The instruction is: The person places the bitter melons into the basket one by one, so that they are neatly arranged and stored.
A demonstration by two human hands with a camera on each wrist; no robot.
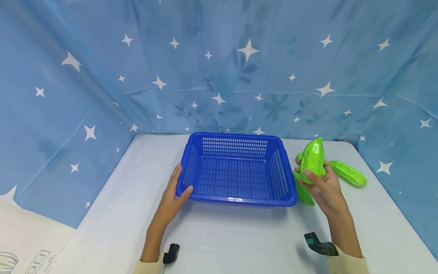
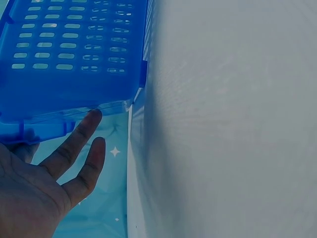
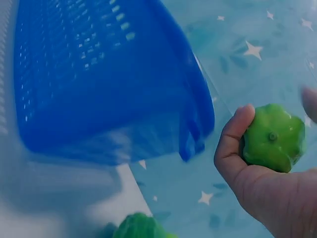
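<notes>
A pale surface carries a blue perforated basket at its middle, with green ridged gourds lying just right of it.

A staged recording booth, not a lived-in room

A blue cloth backdrop printed with white stars and faint leaf shapes hangs creased on three sides of a plain white table, shutting out any room behind it (no walls, furniture or windows show). On the table sit only props: a blue plastic basket and glossy green toy vegetables, plastic-looking rather than real produce. Small black cameras strapped at the person's wrists mark it as a set-up for filming hand work.
</notes>
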